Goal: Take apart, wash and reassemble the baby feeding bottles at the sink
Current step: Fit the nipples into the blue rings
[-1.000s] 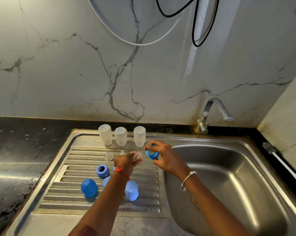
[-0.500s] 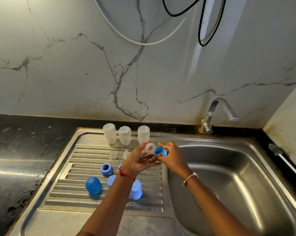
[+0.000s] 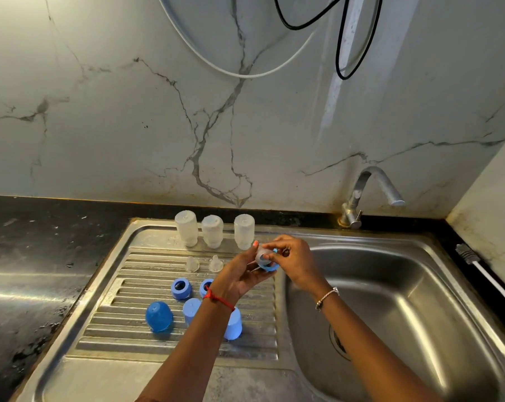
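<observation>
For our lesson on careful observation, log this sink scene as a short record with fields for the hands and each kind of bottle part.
Hands: left hand and right hand together hold a clear teat and blue ring
Bottles: three, upside down, at back of drainboard
Loose teats: two, on drainboard
Loose rings: two, blue
Caps: three, blue, front row
Tap: no water seen

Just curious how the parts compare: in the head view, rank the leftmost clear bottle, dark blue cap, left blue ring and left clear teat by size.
1. leftmost clear bottle and dark blue cap: look alike; cap sits nearer the camera, so unranked.
2. left blue ring
3. left clear teat
</observation>
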